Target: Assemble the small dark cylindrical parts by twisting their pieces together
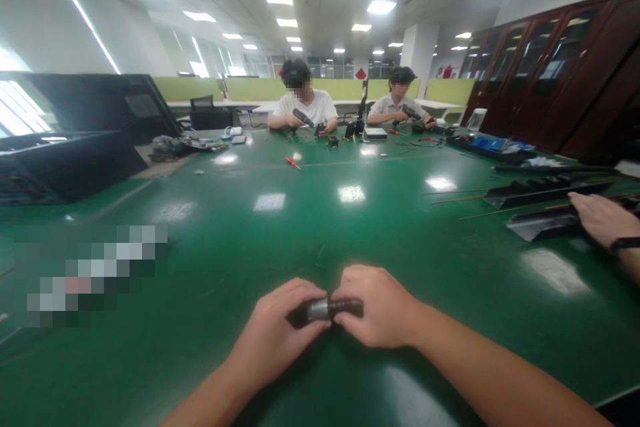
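Your left hand (280, 320) is gripping one end of a short, dark cylinder (318, 310), thumb and fingers closing around it, and your right hand (377, 310) is pinching the other end. The cylinder is lying between your palms with its long axis running side to side, roughly level across your view. Neither hand is nearer: both are touching it, though the silver band is sitting within the left hand's grip. Your fingertips are almost meeting at the middle, so you cannot tell from here whether the cylinder is one piece or two.

Beneath, the green table (320, 233) is spreading away. To your right, well apart, another person's hand (603, 217) is resting by a dark metal channel (540, 221). Farther off, a red screwdriver (293, 163) is lying ahead, and beyond it a person in a white shirt (320, 107) is holding a drill-like tool (303, 117). A large black box (65, 173) is standing far left.
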The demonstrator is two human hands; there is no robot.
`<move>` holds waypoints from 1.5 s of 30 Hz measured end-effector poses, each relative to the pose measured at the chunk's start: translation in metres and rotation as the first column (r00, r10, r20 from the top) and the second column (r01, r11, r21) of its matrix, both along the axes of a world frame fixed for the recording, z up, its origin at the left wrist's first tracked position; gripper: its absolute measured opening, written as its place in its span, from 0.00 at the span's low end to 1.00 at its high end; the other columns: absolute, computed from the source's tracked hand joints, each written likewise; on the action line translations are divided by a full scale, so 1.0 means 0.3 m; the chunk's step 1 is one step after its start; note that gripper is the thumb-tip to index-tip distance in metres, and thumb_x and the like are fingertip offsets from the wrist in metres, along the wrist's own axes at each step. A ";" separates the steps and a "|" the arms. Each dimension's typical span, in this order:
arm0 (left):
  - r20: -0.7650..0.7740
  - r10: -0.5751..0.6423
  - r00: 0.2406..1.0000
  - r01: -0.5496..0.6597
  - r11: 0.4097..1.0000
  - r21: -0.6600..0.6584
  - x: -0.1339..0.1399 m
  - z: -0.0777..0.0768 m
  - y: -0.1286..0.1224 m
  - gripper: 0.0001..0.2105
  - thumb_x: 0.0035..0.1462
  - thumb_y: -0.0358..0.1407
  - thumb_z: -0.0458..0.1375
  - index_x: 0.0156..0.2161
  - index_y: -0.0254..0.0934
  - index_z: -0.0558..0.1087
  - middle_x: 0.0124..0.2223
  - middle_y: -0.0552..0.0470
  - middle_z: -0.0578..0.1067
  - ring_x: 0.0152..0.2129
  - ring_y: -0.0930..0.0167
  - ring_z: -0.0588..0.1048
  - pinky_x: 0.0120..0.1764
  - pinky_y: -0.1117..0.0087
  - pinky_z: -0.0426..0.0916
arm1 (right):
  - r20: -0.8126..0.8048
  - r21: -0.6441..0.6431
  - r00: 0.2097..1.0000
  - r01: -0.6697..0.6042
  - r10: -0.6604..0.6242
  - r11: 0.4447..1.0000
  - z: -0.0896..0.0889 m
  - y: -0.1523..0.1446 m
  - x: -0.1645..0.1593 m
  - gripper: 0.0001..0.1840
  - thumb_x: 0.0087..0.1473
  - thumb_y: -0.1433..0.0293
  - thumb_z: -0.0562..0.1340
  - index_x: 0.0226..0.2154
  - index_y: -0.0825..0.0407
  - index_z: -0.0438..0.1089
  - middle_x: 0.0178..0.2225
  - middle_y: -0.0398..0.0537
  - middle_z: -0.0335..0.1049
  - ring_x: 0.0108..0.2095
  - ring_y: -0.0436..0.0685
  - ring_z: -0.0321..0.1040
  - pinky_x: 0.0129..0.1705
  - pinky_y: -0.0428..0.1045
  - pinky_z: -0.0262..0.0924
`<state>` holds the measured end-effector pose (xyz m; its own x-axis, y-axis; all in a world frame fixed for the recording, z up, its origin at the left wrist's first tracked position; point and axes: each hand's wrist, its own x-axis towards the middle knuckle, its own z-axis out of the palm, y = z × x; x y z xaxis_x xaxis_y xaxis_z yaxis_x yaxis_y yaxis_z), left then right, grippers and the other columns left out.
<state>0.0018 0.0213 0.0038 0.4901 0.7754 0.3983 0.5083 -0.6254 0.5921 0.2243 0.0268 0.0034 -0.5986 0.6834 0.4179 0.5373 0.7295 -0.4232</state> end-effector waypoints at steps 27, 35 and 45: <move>-0.010 0.009 1.000 -0.008 1.000 0.030 -0.003 0.001 -0.013 0.08 0.54 0.32 0.64 0.41 0.43 0.76 0.39 0.55 0.76 0.36 0.74 0.75 0.40 0.74 0.70 | -0.023 -0.007 0.998 -0.061 0.061 0.998 -0.026 0.019 0.014 0.08 0.52 0.67 0.65 0.34 0.53 0.76 0.29 0.45 0.70 0.32 0.53 0.66 0.36 0.48 0.58; -0.009 0.009 1.000 -0.008 0.999 0.032 -0.002 0.000 -0.009 0.09 0.53 0.32 0.65 0.40 0.43 0.76 0.39 0.56 0.76 0.36 0.74 0.75 0.39 0.74 0.70 | -0.024 -0.025 0.998 -0.061 0.060 0.998 -0.024 0.024 0.017 0.08 0.53 0.66 0.65 0.34 0.53 0.76 0.30 0.46 0.71 0.33 0.53 0.66 0.36 0.47 0.58; -0.002 0.020 1.000 -0.020 0.998 0.059 -0.008 0.004 -0.008 0.09 0.53 0.32 0.65 0.41 0.43 0.76 0.39 0.56 0.76 0.35 0.75 0.75 0.40 0.76 0.70 | -0.020 -0.040 0.998 -0.058 0.057 0.998 -0.012 0.021 0.026 0.07 0.53 0.67 0.65 0.34 0.53 0.76 0.29 0.45 0.71 0.32 0.53 0.66 0.36 0.47 0.58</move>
<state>-0.0006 0.0188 0.0050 0.4759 0.7598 0.4429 0.5221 -0.6493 0.5530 0.2320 0.0330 -0.0002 -0.6297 0.6643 0.4027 0.4862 0.7413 -0.4627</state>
